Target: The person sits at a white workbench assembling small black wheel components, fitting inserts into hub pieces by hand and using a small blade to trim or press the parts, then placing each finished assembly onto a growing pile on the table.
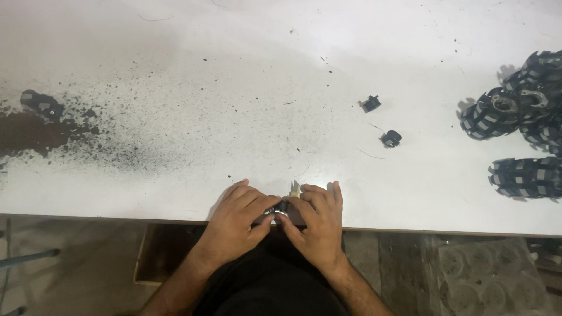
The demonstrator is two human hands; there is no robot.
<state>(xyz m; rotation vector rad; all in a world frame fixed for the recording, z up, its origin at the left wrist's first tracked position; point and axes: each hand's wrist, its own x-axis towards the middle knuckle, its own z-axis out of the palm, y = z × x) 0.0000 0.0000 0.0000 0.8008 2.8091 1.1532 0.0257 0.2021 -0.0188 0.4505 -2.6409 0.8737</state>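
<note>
Far to the left of my grip, a dark patch of dust (29,131) and one small black part (41,103) lie on the white surface (234,70). My left hand (234,219) and my right hand (316,225) meet at the near edge, both clenched on a small black and metal piece (280,208), so it stays steady against the surface. A pale blade tip (295,188) stands just above my right fingers. Up and right of my grip lie two small black pieces (380,122); far right, a heap of black wheels (521,123).

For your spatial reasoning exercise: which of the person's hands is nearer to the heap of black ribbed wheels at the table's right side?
Right. The right hand lies at the table's near edge, on the side towards the heap of black ribbed wheels; the left hand sits beside it, farther from the heap.
</note>
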